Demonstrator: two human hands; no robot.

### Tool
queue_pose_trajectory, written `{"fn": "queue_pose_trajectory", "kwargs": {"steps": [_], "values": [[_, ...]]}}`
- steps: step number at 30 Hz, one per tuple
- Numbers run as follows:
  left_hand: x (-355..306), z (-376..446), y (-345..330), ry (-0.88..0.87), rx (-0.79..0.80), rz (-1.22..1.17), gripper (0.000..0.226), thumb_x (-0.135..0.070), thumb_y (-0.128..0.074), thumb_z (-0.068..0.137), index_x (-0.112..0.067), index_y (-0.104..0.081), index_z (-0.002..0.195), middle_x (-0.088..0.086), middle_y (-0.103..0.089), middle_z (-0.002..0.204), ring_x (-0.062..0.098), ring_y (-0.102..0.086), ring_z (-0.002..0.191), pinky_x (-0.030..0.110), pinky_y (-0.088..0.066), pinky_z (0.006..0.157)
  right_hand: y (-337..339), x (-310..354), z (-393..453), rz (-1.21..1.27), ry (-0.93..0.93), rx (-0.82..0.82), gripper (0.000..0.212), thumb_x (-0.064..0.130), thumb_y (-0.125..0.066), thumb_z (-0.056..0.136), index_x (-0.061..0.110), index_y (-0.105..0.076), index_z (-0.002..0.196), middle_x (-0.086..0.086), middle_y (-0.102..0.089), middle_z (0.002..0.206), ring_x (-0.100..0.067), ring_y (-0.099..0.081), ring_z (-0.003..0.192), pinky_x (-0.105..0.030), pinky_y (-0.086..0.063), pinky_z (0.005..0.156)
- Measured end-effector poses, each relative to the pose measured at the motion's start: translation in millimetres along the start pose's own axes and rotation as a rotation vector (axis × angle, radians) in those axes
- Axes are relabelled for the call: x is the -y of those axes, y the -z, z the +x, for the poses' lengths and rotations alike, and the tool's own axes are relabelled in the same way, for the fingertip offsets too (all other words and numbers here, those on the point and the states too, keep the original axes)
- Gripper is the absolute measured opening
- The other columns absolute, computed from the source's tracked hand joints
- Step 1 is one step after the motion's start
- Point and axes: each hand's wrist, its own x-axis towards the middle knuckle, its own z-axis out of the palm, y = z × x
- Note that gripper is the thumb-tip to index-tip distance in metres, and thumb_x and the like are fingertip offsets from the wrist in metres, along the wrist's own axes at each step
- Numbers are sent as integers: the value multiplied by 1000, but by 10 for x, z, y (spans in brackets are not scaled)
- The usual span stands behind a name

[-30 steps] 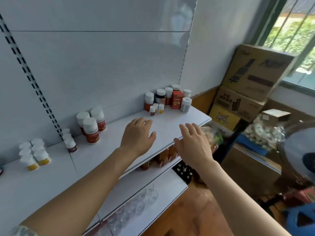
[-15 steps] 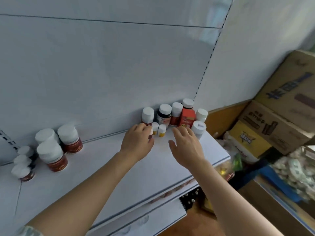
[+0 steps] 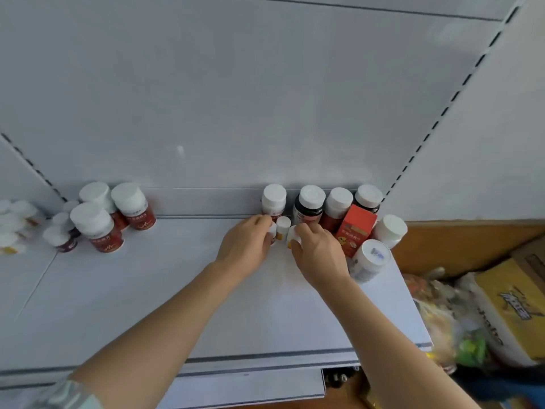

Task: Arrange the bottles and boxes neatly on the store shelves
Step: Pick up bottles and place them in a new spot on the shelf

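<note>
On the white shelf (image 3: 147,305), a row of white-capped bottles (image 3: 309,202) lines the back panel at the right, with a red box (image 3: 355,228) and two more white bottles (image 3: 371,256) in front of it. Three small white-capped bottles stand ahead of that row. My left hand (image 3: 246,246) pinches the leftmost small bottle (image 3: 272,230). My right hand (image 3: 320,252) grips the rightmost small bottle (image 3: 293,236). The middle small bottle (image 3: 283,227) stands free between them.
Three red-labelled bottles (image 3: 100,222) and several small bottles (image 3: 59,237) stand at the shelf's left. Cardboard boxes (image 3: 507,308) and plastic bags (image 3: 448,320) crowd the floor to the right. A lower shelf edge (image 3: 250,385) juts out below.
Both hands reached forward to the back-right bottle group and closed their fingers on the outer small bottles. The camera moved closer to the shelf.
</note>
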Motion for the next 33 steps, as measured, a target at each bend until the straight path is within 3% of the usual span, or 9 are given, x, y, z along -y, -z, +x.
{"fn": "queue_pose_trajectory", "kwargs": {"steps": [4, 12, 14, 16, 19, 26, 29, 33], "values": [[-42, -30, -4, 18, -20, -35, 14, -16, -61, 90, -9, -55, 99, 8, -64, 102, 32, -59, 87, 37, -46, 62, -4, -34, 49, 62, 76, -62, 16, 12, -72, 80, 4, -57, 80, -14, -60, 75, -37, -57, 59, -31, -37, 46], [84, -289, 331, 236, -38, -304, 17, -26, -67, 89, -22, -61, 105, -12, -65, 97, 11, -63, 86, 34, -53, 80, 153, 127, 39, 344, 259, -92, 14, 19, -66, 89, 14, -66, 102, -2, -67, 95, -18, -61, 72, -35, -52, 58], [128, -401, 472, 266, -61, -369, 17, -24, -68, 90, -22, -62, 105, -14, -65, 99, 6, -63, 87, 30, -54, 80, 147, 251, 54, 406, 293, -54, 16, 20, -65, 91, 14, -68, 106, 0, -67, 97, -11, -59, 72, -26, -51, 62], [197, -531, 599, 286, -79, -403, 16, -24, -68, 90, -24, -63, 106, -16, -66, 100, 2, -63, 88, 27, -54, 81, 129, 411, 54, 449, 319, -31, 17, 19, -65, 92, 13, -69, 108, 1, -67, 97, -4, -54, 69, -9, -43, 65], [345, -744, 795, 310, -100, -421, 16, -23, -67, 91, -28, -63, 105, -17, -66, 101, 0, -62, 91, 22, -52, 82, 75, 713, 29, 487, 348, -27, 17, 18, -65, 93, 12, -70, 108, 2, -68, 96, -2, -53, 70, -1, -39, 66], [926, -1398, 1263, 364, -152, -436, 22, -25, -67, 90, -32, -65, 111, -20, -66, 103, -5, -60, 94, 12, -49, 79, -99, 1653, -91, 530, 448, 21, 17, 17, -65, 93, 13, -71, 108, 5, -67, 99, 13, -56, 72, -2, -40, 67], [1300, -1729, 1497, 387, -174, -428, 23, -30, -68, 90, -33, -66, 112, -17, -67, 105, -3, -61, 94, 17, -49, 82, -228, 2164, -166, 533, 479, 19, 18, 20, -67, 92, 14, -71, 108, 4, -68, 98, 4, -59, 72, -6, -44, 67], [1831, -2082, 1858, 408, -173, -424, 19, -30, -70, 88, -35, -67, 106, -17, -67, 103, -3, -62, 90, 23, -53, 83, -384, 2828, -259, 505, 526, -1, 19, 22, -69, 89, 15, -71, 107, 4, -67, 92, -10, -61, 72, -23, -52, 66]]}}
